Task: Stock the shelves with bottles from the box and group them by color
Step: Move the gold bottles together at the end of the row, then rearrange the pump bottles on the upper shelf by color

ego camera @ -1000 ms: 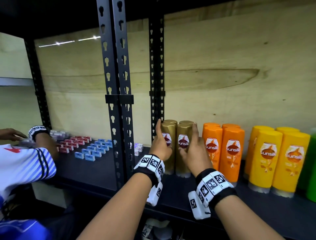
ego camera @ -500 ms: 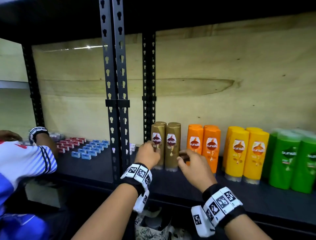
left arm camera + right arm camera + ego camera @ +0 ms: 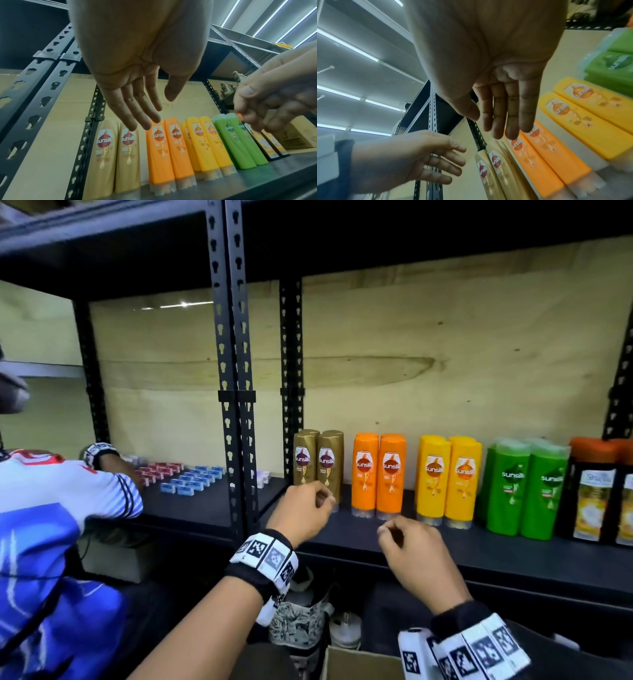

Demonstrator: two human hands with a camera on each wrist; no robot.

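Bottles stand upright in colour pairs on the black shelf [image 3: 445,546]: gold bottles [image 3: 318,463] at the left, then orange bottles [image 3: 378,474], yellow bottles [image 3: 447,477], green bottles [image 3: 527,487] and dark orange-capped bottles [image 3: 599,491]. My left hand [image 3: 308,508] hovers just in front of the gold pair and holds nothing. My right hand [image 3: 400,539] hangs lower, before the orange pair, also empty. The left wrist view shows the left hand [image 3: 137,105] with straight, relaxed fingers above the gold bottles [image 3: 116,148]. In the right wrist view the right hand [image 3: 505,108] is likewise relaxed.
A cardboard box [image 3: 359,662] shows at the bottom edge below the shelf. Black slotted uprights [image 3: 233,371] divide the bays. Another person in a striped shirt [image 3: 51,508] works at the left bay, where small red and blue packs [image 3: 178,477] lie.
Both hands have let go of the gold bottles and drawn back toward me and down. The view has pulled back, bringing the green and dark bottles into sight.
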